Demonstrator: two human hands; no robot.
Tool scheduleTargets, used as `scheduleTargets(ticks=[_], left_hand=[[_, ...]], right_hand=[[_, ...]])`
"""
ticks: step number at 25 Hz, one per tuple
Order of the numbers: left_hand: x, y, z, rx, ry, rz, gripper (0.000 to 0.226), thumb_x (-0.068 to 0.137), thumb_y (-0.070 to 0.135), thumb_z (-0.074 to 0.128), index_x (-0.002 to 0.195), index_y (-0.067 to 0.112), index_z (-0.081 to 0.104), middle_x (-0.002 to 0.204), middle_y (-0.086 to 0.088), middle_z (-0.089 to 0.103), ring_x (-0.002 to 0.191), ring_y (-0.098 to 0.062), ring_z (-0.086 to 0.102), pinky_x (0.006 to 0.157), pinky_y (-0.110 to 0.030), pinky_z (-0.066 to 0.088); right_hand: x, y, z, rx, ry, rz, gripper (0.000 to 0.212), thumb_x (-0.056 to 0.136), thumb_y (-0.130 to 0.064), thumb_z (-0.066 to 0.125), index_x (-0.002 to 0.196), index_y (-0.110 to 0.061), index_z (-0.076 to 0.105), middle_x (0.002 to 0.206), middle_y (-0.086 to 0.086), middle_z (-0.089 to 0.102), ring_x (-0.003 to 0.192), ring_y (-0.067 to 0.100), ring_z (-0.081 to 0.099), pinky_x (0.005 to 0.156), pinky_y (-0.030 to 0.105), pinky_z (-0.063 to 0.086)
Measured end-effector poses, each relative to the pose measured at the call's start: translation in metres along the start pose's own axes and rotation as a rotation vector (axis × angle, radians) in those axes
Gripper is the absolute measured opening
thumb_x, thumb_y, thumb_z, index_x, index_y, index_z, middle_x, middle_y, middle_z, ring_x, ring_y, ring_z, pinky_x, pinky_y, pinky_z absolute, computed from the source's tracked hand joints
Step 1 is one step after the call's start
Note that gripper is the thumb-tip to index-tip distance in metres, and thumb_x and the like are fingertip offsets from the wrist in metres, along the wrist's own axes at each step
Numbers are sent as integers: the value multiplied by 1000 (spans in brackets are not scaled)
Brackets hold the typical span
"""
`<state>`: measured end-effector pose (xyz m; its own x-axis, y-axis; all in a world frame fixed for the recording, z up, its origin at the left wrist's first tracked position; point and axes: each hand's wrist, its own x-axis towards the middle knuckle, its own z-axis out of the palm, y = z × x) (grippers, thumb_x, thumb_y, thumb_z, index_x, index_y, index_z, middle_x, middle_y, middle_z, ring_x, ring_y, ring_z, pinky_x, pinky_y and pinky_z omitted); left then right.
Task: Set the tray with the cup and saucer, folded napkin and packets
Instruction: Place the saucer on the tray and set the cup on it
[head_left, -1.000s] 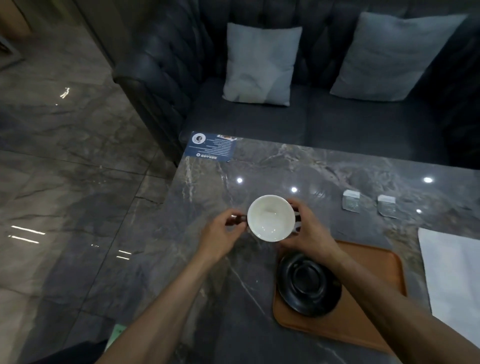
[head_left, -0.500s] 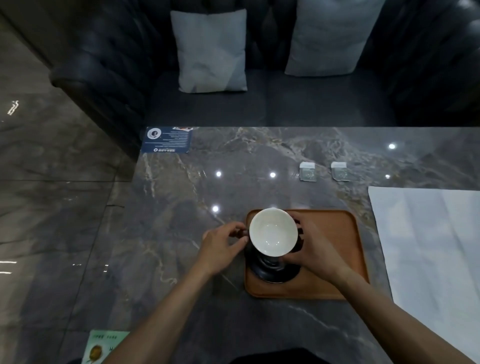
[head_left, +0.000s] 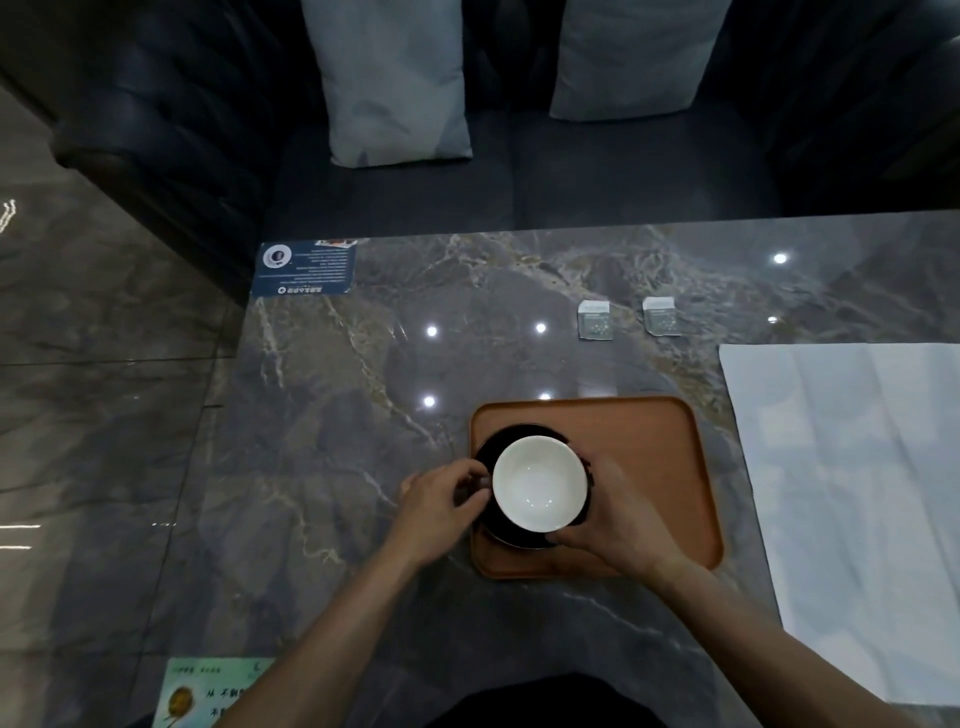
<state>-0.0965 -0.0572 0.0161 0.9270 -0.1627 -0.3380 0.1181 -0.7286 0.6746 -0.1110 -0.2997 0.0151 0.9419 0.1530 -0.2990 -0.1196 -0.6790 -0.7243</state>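
A second ago both hands held the white cup (head_left: 540, 484) above bare bench, left of the tray (head_left: 649, 467). Now the cup sits over the black saucer (head_left: 511, 439) at the tray's left end, low enough that it looks set down, though contact is hidden. The left hand (head_left: 441, 506) pinches the handle with closed fingers; the right hand (head_left: 615, 512) wraps the cup's far side. The cup step looks nearly done. Two packets (head_left: 595, 320) and the unfolded napkin (head_left: 857, 478) remain on the bench, off the tray.
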Motion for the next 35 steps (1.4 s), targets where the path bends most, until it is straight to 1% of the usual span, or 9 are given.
scheduleTargets(ticks=[2, 5, 8, 10, 12, 23, 29, 31, 35], left_hand=[[0, -2, 1, 5, 10, -5, 21, 86, 35, 65, 107, 33, 64, 104, 12, 72, 101, -10, 65, 98, -48, 45], [2, -3, 2, 57, 25, 11, 22, 86, 38, 63, 108, 36, 63, 105, 15, 72, 103, -8, 64, 101, -48, 41], [3, -3, 2, 142, 51, 24, 23, 87, 42, 61, 109, 39, 61, 104, 18, 71, 104, -7, 62, 103, -42, 33], [3, -5, 2, 192, 67, 24, 23, 87, 44, 59, 109, 40, 60, 105, 17, 69, 104, -7, 59, 98, -35, 26], [2, -8, 2, 210, 76, 17, 22, 86, 46, 58, 108, 40, 60, 105, 16, 68, 105, -7, 57, 95, -34, 23], [0, -14, 2, 183, 81, -1, 21, 87, 46, 57, 107, 41, 59, 105, 17, 63, 103, -7, 57, 99, -40, 29], [0, -14, 3, 173, 88, -8, 20, 89, 46, 57, 108, 42, 58, 105, 18, 64, 103, -6, 57, 100, -41, 31], [0, -14, 3, 182, 80, -17, 20, 89, 46, 56, 109, 42, 58, 108, 18, 65, 105, -7, 56, 101, -42, 32], [-1, -13, 3, 115, 79, -30, 20, 88, 43, 61, 108, 40, 61, 107, 18, 66, 102, -7, 59, 99, -47, 41]], right_hand=[[0, -2, 0, 5, 1, 1, 95, 43, -54, 86, 125, -54, 37, 116, -34, 53, 105, -10, 51, 80, 18, 47], [1, -2, 1, -2, 0, 12, 97, 45, -53, 85, 130, -44, 39, 124, -22, 55, 109, 1, 53, 85, 29, 51], [0, -2, -1, -5, -3, 9, 96, 47, -51, 85, 131, -43, 39, 127, -19, 55, 112, 4, 53, 87, 29, 50], [1, -4, -2, -4, -4, 5, 96, 48, -51, 84, 132, -42, 39, 128, -18, 54, 113, 4, 52, 89, 30, 50], [2, -6, -2, -3, -1, 5, 96, 49, -52, 84, 132, -41, 39, 130, -18, 54, 114, 4, 52, 91, 31, 50], [2, -7, 6, -3, -13, 16, 98, 46, -55, 84, 130, -46, 35, 128, -20, 53, 112, 4, 52, 90, 30, 50], [5, -5, 3, 0, -40, 7, 97, 48, -49, 87, 130, -44, 36, 129, -19, 54, 113, 7, 54, 89, 36, 53], [5, -5, 2, -14, -45, 10, 97, 49, -49, 87, 131, -44, 35, 129, -19, 54, 113, 7, 54, 88, 35, 52], [4, -4, 2, -59, -39, 7, 97, 50, -51, 87, 131, -45, 34, 129, -19, 55, 111, 7, 54, 86, 32, 51]])
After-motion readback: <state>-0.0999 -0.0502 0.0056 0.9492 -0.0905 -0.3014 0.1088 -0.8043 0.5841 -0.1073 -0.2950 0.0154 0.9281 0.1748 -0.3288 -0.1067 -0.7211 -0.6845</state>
